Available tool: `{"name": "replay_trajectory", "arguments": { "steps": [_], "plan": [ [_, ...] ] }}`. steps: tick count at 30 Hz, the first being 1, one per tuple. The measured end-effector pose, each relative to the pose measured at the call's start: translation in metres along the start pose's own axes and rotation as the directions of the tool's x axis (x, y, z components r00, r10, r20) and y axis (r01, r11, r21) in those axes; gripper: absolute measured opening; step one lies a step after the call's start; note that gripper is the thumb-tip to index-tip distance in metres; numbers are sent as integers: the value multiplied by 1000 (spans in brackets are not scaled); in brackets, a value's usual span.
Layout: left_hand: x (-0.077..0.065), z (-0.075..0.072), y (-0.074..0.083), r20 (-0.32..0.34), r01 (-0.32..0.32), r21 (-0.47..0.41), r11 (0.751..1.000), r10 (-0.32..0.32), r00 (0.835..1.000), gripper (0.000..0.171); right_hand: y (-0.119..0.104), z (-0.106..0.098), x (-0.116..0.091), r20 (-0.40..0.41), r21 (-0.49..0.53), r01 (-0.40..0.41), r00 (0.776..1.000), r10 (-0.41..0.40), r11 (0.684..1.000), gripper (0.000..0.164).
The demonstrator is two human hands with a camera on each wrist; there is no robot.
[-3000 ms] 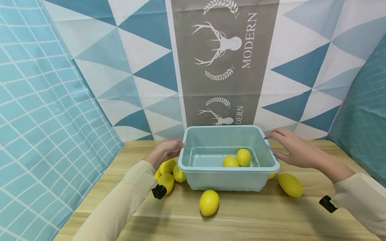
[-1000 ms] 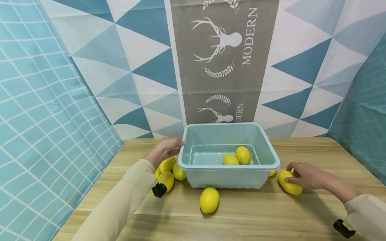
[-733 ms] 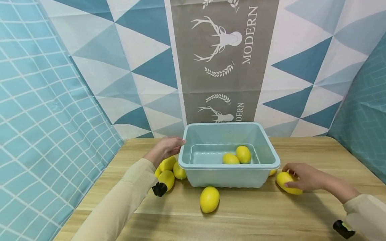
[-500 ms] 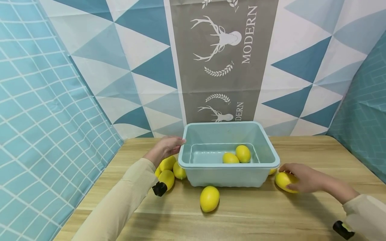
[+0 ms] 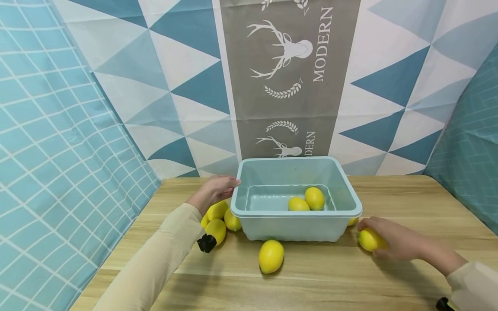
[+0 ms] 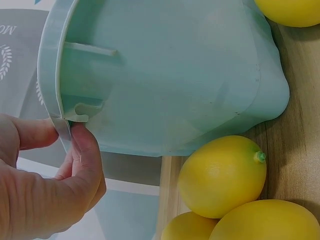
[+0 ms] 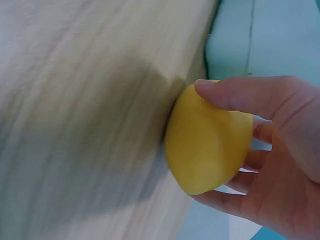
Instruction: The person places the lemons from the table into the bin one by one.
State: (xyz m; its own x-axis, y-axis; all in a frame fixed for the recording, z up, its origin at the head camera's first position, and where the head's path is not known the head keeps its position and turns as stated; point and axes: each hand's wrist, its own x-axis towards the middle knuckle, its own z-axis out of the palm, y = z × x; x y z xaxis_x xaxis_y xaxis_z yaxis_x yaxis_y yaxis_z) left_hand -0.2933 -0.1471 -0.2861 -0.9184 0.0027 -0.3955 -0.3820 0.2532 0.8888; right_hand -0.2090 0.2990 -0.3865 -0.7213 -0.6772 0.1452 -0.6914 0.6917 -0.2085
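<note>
So the held lemon (image 5: 370, 240) was on the right side of the blue bin (image 5: 292, 228), near its front corner and outside it. The right hand (image 5: 400, 242) had a proper grasp on it, thumb on one side and fingers bent round the other, which showed best in the right wrist view. Couldn't really tell if it was off the wood or just resting there. Another lemon (image 5: 352, 222) peeked out between that hand and the bin's right side, mostly hidden.

Over on the bin's left side, the left hand (image 5: 213, 190) was pinching the rim between thumb and fingers. Inside the bin, two lemons (image 5: 314, 198) sat together right of the middle, pretty much touching. One loose lemon (image 5: 271, 256) lay in front of the bin, a bit left of its middle. Then there was a lemon pile (image 5: 216, 231) by the bin's left side, under the left forearm, at least four of them.

Everything was on a wood-grain table (image 5: 330, 285), with a patterned cloth (image 5: 393, 77) hanging behind the bin, triangles plus a sideways deer head. Both arms had cream sleeves (image 5: 155, 263).
</note>
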Motion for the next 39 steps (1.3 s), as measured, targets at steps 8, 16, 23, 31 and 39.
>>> {"name": "replay_trajectory", "arguments": {
  "steps": [8, 16, 23, 31, 39],
  "plan": [
    [1, 0, 2, 11, -6, -1, 1000, 6, 1000, 49, -3, 4, -7, 33, -21, -29, 999, 30, 999, 56],
    [1, 1, 0, 7, -3, -2, 1000, 3, 1000, 50, -5, 8, -13, -50, -117, 94, 994, -100, 989, 56],
    [2, 0, -1, 9, 5, -1, 1000, -5, 1000, 50, -7, 7, -14, -37, -133, 89, 995, -95, 987, 57],
    [2, 0, -2, 8, 9, -1, 1000, -9, 1000, 48, -5, 7, -18, -72, -150, 136, 986, -148, 979, 61],
    [2, -1, -1, 17, 3, -9, 1000, -3, 1000, 47, -5, 3, -18, -123, -169, 169, 974, -191, 971, 61]
  ]
}}
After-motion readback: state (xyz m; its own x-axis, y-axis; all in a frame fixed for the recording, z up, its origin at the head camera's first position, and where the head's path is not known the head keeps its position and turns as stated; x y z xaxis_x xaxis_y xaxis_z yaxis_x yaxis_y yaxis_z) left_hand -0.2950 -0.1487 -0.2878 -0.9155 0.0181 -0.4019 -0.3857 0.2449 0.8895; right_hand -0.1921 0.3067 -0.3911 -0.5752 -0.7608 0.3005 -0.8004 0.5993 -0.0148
